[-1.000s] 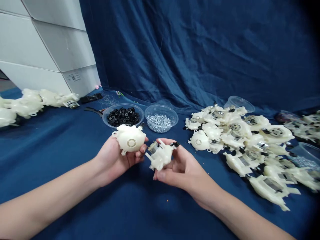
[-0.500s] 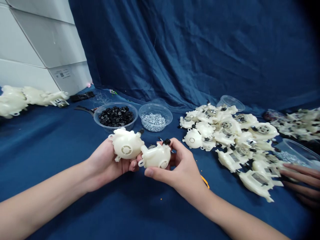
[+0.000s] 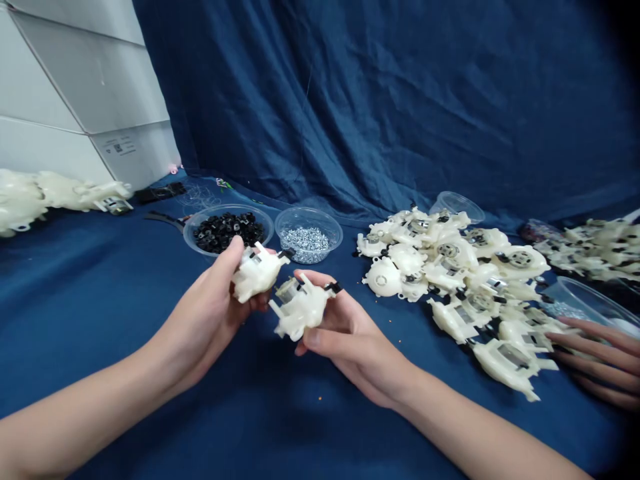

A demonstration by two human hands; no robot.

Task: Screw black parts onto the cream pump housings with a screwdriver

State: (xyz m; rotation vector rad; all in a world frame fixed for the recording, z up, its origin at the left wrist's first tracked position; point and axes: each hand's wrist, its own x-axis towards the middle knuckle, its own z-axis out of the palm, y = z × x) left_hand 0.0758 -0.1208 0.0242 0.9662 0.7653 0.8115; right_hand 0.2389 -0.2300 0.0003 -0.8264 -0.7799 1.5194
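My left hand (image 3: 220, 300) is closed around a cream plastic motor housing (image 3: 257, 272), thumb on its upper left side, a small black piece sticking out at its right. In my right hand (image 3: 345, 320) is a second cream motor housing (image 3: 306, 308), gripped at its lower right by the thumb, with the fingers behind. A metal motor shows at its upper left and a black piece at its upper right. The two housings are held close together above the blue cloth, with a narrow gap between them.
Behind my hands stand a clear bowl of black plastic parts (image 3: 225, 230) and a clear bowl of screws (image 3: 309, 239). A pile of similar housings (image 3: 450, 260) lies to the right. Another person's hand (image 3: 600, 357) is at the far right. White boxes (image 3: 75, 80) stand back left.
Both housings have been turned over, from their round vented faces to the sides where motors show. My left thumb has come up over its housing, and the two pieces have moved slightly apart.
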